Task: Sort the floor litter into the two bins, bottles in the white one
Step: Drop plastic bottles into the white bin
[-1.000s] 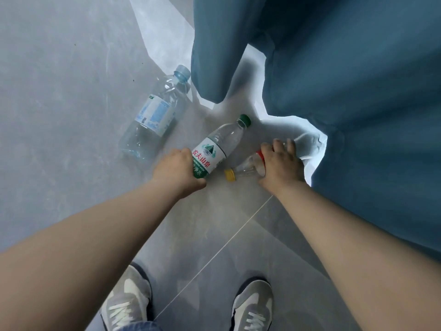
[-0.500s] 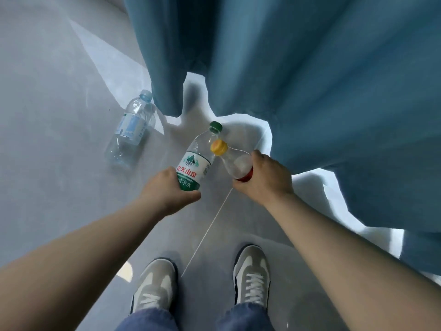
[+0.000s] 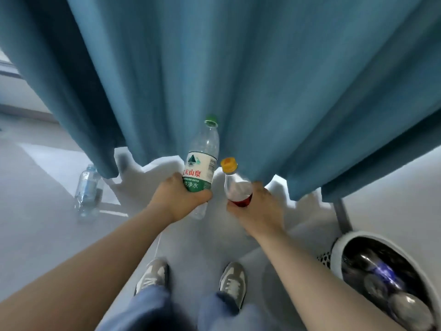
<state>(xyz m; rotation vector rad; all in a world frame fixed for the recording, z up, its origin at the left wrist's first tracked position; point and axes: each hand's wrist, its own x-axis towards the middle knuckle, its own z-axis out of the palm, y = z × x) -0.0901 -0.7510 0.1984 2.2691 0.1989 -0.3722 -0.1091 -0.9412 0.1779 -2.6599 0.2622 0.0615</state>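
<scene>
My left hand (image 3: 177,199) grips a clear water bottle (image 3: 202,161) with a green cap and a white and green label, held upright above the floor. Beside it, my right hand (image 3: 257,210) grips a small clear bottle (image 3: 235,187) with a yellow cap and a red band, also upright. A third clear bottle with a blue label (image 3: 87,191) lies on the grey floor at the left. The white bin (image 3: 338,244) stands at the lower right, lined in black, with several bottles inside.
A blue curtain (image 3: 238,68) hangs right in front of me and fills the upper view. A grey post (image 3: 342,215) stands beside the white bin. My two grey shoes (image 3: 152,275) are on the floor below my arms.
Both hands have risen from the floor with their bottles, which now stand upright. The view has lifted and turned right, bringing the white bin in at the lower right.
</scene>
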